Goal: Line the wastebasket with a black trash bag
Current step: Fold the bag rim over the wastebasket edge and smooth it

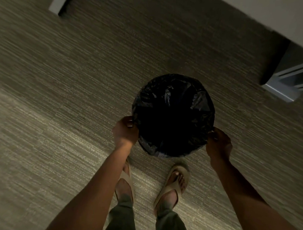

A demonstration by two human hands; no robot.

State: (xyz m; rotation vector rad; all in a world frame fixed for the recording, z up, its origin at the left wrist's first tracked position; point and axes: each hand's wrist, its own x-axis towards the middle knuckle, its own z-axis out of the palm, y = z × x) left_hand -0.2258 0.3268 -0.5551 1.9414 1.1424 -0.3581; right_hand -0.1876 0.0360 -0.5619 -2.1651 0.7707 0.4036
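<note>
A round wastebasket stands on the carpet, seen from straight above. A black trash bag covers its inside and wraps over its rim, with glossy wrinkles at the far side. My left hand grips the bag-covered rim on the left. My right hand holds the rim at the lower right. The basket's own wall is almost wholly hidden under the plastic.
Grey-brown carpet lies all around. My feet in tan sandals stand just below the basket. A white wall and baseboard run along the upper right, and a pale corner shows at the top left.
</note>
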